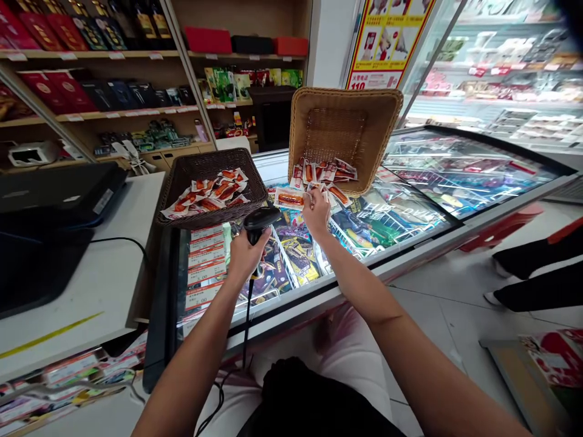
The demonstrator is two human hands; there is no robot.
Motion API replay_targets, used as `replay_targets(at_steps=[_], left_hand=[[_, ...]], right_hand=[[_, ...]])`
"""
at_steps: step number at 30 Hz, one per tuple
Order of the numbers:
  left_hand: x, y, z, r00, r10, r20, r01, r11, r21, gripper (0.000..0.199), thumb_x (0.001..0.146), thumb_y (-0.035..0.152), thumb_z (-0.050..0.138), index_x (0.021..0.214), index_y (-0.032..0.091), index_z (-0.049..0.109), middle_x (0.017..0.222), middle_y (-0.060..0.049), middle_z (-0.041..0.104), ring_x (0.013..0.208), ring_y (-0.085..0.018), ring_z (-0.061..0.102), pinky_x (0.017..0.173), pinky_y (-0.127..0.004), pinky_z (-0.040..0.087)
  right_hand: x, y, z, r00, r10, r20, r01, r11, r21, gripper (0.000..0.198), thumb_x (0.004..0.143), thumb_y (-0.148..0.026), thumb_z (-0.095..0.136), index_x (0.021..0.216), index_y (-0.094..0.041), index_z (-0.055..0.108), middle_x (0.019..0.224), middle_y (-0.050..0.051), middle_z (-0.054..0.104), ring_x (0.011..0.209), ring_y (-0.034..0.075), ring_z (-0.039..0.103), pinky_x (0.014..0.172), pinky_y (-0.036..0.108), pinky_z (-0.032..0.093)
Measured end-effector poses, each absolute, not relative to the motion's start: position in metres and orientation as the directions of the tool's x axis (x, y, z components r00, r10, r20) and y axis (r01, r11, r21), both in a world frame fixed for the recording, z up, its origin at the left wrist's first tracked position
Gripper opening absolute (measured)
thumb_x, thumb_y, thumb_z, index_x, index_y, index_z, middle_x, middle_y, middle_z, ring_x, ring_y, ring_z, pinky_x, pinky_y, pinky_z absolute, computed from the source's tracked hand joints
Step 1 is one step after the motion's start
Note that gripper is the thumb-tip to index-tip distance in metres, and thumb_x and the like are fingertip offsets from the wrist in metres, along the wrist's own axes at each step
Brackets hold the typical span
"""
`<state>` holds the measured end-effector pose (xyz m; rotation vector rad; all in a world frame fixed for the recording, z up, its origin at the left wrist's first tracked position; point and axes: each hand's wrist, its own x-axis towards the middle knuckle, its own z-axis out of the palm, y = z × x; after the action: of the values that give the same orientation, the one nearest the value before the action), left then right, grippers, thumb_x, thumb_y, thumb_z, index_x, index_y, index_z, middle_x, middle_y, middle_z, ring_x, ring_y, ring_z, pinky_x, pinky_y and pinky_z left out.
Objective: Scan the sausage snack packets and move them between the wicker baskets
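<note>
My left hand (245, 255) is wrapped round the handle of a black barcode scanner (262, 220), whose cable hangs down toward my lap. Between the fingers of my right hand (316, 213) is the end of a packaged sausage (289, 198), in a clear and white wrapper, held out toward the scanner's head. Just beyond my right hand, a tan wicker basket (346, 130) stands tilted with its opening toward me, several wrapped sausages (324, 172) in its lower part. On the left, a dark brown basket (212, 159) holds several more wrapped sausages (212, 193).
Under my hands is a glass-topped freezer (392, 224) with packets inside. A white counter (113, 261) with black equipment (54, 200) adjoins it on the left. Stocked shelves (109, 54) stand behind. At the right, another person's legs (537, 273) are visible near a red stool (503, 227).
</note>
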<state>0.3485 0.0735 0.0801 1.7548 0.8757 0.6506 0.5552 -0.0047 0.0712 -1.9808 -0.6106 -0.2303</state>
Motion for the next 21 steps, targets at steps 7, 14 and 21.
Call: replay_targets(at_steps=[7, 14, 21], left_hand=[[0.350, 0.067, 0.080, 0.566, 0.822, 0.067, 0.230, -0.235, 0.944, 0.045, 0.076, 0.065, 0.074, 0.075, 0.022, 0.061, 0.050, -0.001, 0.060, 0.039, -0.018, 0.055, 0.043, -0.028, 0.040], [0.349, 0.066, 0.083, 0.579, 0.813, 0.068, 0.221, -0.237, 0.946, 0.046, 0.077, 0.066, 0.073, 0.073, 0.023, 0.059, 0.050, -0.001, 0.060, 0.038, -0.019, 0.056, 0.041, -0.028, 0.040], [0.341, 0.073, 0.098, 0.558, 0.829, -0.018, 0.196, -0.111, 0.974, 0.046, 0.072, 0.064, 0.078, 0.077, 0.022, 0.061, 0.049, 0.000, 0.058, 0.038, -0.017, 0.054, 0.039, -0.027, 0.040]], right_hand=[[0.550, -0.006, 0.075, 0.891, 0.325, 0.318, 0.438, -0.422, -0.794, 0.028, 0.103, -0.041, 0.042, 0.107, -0.024, 0.065, 0.096, 0.008, 0.069, 0.095, 0.027, 0.062, 0.082, 0.033, 0.043], [0.580, -0.009, 0.066, 0.913, 0.126, 0.388, 0.397, -0.487, -0.778, 0.035, 0.102, -0.027, 0.034, 0.122, -0.020, 0.062, 0.111, 0.015, 0.068, 0.115, 0.030, 0.056, 0.107, 0.047, 0.036], [0.584, -0.005, 0.052, 0.852, 0.165, 0.497, 0.499, -0.543, -0.676, 0.047, 0.096, -0.021, 0.038, 0.140, -0.013, 0.052, 0.141, 0.022, 0.055, 0.137, 0.034, 0.040, 0.115, 0.055, 0.028]])
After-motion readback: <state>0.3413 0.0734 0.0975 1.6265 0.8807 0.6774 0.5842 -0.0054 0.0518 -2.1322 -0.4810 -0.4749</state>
